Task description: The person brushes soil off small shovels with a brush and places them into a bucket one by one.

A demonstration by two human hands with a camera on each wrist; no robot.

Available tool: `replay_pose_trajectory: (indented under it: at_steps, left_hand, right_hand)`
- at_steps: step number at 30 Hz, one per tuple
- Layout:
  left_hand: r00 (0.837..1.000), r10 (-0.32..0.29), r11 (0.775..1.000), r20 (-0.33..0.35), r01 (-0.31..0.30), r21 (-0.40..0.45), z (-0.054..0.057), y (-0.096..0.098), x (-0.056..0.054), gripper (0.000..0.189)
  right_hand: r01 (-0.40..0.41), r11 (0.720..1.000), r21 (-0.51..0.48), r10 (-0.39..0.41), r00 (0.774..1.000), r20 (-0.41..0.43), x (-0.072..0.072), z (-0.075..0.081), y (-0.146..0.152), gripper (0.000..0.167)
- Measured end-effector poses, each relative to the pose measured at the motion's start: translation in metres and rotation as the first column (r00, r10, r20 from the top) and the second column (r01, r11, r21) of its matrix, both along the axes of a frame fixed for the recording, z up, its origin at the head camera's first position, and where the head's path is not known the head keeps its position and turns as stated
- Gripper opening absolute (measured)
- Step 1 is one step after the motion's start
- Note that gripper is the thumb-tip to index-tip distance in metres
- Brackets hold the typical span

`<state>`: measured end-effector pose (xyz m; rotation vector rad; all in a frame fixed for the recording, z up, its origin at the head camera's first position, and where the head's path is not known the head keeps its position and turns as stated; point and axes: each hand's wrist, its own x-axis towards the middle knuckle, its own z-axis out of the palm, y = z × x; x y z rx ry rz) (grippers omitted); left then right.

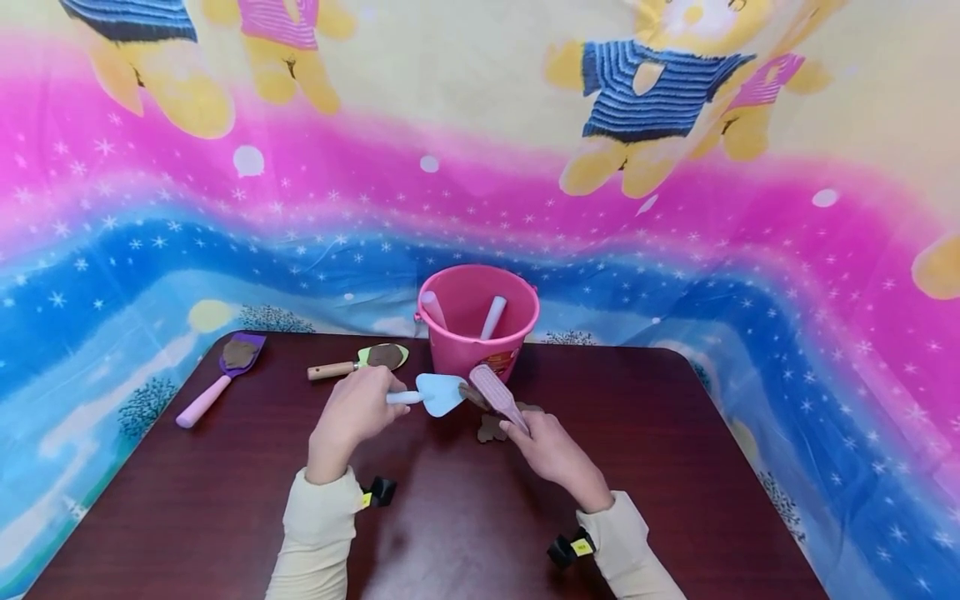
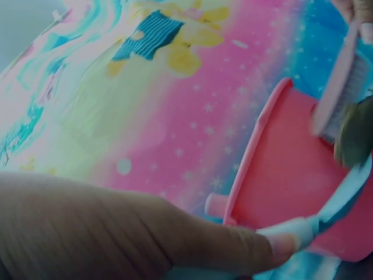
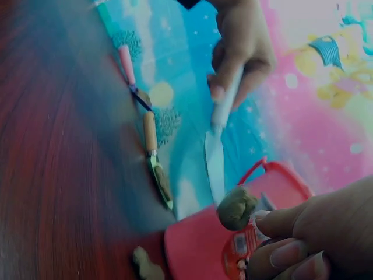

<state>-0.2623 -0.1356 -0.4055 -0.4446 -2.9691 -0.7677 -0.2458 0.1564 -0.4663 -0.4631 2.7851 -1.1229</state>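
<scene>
My left hand (image 1: 354, 410) grips the handle of a small light blue trowel (image 1: 441, 393), its blade pointing right in the head view. A lump of brown clay-like stuff (image 3: 236, 209) is at the blade's tip. In my right hand (image 1: 557, 454) is a pale pink brush (image 1: 495, 392), held by its handle, with bristles showing in the left wrist view. The brush head (image 2: 337, 87) is right beside the lump, close in front of the pink bucket (image 1: 480, 354). More brown stuff (image 1: 491, 429) lies on the table below the brush, partly hidden by it.
Two light handles (image 1: 492, 318) stick up inside the bucket. Left of it lies a green scoop with a wooden handle (image 1: 333, 371), and farther left a purple shovel with a pink handle (image 1: 206, 402), both bearing brown stuff. A printed cloth (image 1: 360, 183) hangs behind the dark table (image 1: 637, 400).
</scene>
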Motion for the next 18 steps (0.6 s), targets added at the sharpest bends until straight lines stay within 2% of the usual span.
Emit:
replay_pose_trajectory:
  at_steps: [5, 11, 18]
  left_hand:
    - [1.000, -0.008, 1.000, 0.016, 0.008, 0.024, -0.001, -0.008, -0.001, 0.013]
    - [0.999, -0.016, 0.999, 0.029, 0.015, 0.031, -0.002, -0.008, -0.001, 0.014]
    - [0.999, -0.024, 0.999, 0.026, 0.023, 0.033, -0.006, -0.002, -0.002, 0.013]
  right_hand:
    - [-0.005, 1.000, -0.007, 0.005, 1.000, 0.018, -0.006, -0.008, 0.003, 0.024]
    - [0.002, 1.000, -0.030, -0.001, 0.999, 0.038, -0.009, -0.014, 0.004, 0.021]
    - [-0.012, 0.997, -0.072, 0.011, 1.000, -0.010, -0.008, -0.014, 0.000, 0.022]
